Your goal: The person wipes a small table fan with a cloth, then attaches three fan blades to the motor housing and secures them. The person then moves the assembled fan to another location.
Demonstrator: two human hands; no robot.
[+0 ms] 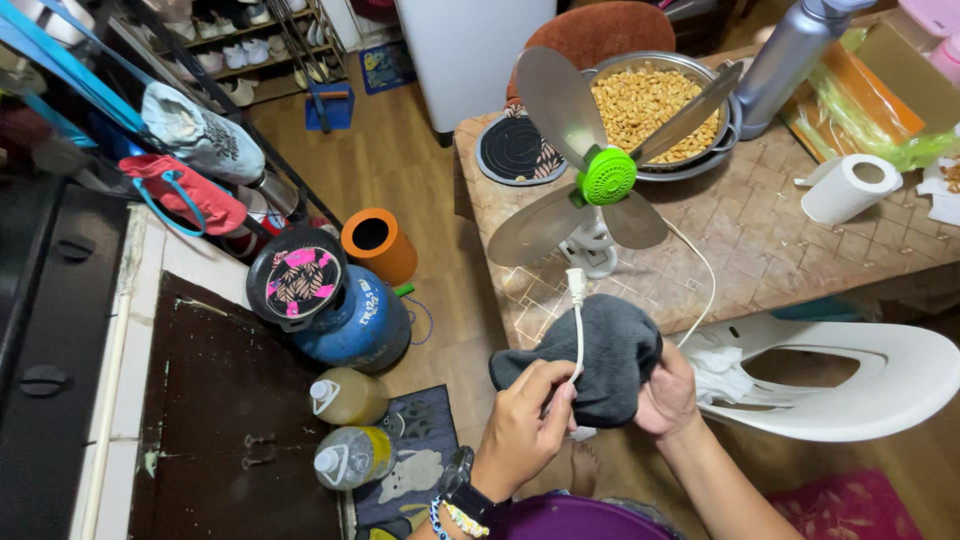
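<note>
The left hand pinched a white cord between thumb and fingers, just below its small white plug end, which pointed upward against a dark grey cloth. The right hand was closed around the cloth's right edge, holding it bunched in the air beside the patterned table. On the table just beyond stood a small bladed fan with a green hub, a steel bowl of peanuts behind it, and a toilet paper roll well to the right.
</note>
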